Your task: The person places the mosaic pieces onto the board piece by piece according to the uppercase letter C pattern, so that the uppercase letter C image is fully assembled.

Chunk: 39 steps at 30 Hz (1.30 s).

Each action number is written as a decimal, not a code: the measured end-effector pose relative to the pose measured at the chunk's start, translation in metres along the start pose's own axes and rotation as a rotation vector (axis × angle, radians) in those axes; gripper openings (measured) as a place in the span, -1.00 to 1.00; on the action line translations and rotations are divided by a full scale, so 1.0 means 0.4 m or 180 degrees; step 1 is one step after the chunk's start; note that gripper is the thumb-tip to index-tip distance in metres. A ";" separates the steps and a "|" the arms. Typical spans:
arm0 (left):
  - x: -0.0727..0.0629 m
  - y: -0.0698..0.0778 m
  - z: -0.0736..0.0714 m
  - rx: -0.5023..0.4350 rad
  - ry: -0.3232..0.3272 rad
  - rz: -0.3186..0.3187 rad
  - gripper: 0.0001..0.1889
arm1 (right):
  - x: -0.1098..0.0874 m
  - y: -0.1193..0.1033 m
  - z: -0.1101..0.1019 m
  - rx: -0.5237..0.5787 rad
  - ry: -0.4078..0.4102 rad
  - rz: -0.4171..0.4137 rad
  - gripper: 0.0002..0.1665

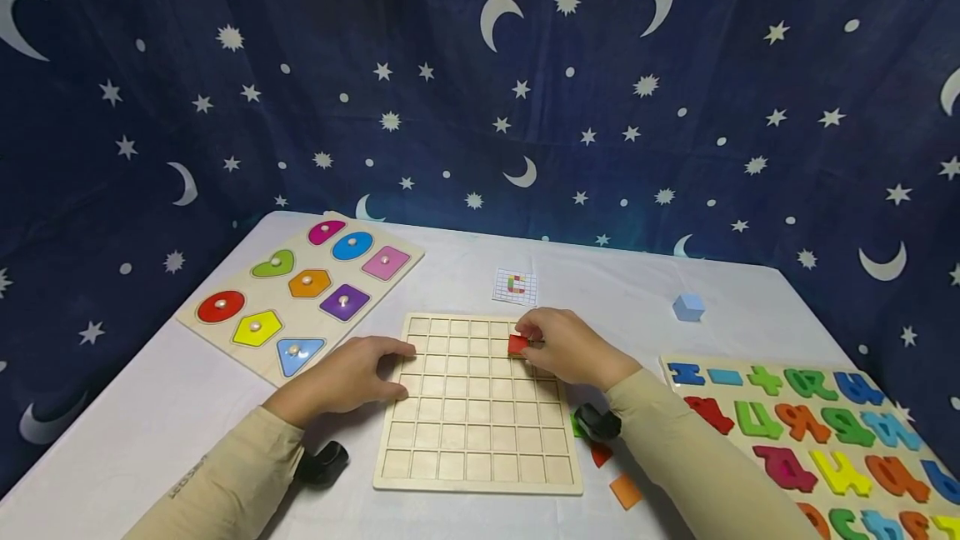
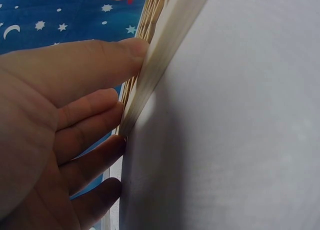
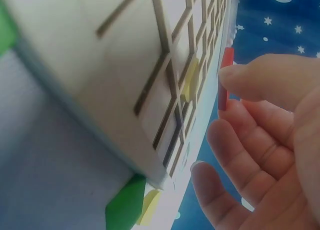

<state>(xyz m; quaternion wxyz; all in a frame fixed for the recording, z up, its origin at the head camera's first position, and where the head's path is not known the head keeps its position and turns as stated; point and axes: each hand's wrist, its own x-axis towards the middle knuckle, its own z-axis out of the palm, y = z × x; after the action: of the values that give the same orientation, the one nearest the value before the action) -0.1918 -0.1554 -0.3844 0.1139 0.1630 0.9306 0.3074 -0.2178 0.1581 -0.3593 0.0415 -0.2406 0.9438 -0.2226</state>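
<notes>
A pale wooden grid board lies flat on the table between both hands. My right hand pinches a red square tile over the board's far right part. In the right wrist view, thumb and fingers grip the red tile on edge. A yellow piece shows on the grid there, hidden from the head view. At the board's left edge rests my left hand, fingers spread. The left wrist view has its thumb touching the wooden rim.
Behind the board lies a small pattern card. An orange tile, a red piece and a green piece lie right of it. A shape puzzle sits left, a letter puzzle right, a blue block farther back.
</notes>
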 end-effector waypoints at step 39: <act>-0.001 0.001 0.001 0.0004 -0.0002 -0.0021 -0.42 | 0.064 -0.042 0.042 0.0156 -0.0175 0.0079 -0.74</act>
<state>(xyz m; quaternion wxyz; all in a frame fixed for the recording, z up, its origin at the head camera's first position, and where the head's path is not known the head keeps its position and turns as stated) -0.1913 -0.1552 -0.3845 0.1151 0.1601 0.9313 0.3064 -0.2301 0.1263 -0.3662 0.0761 -0.2339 0.9395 -0.2385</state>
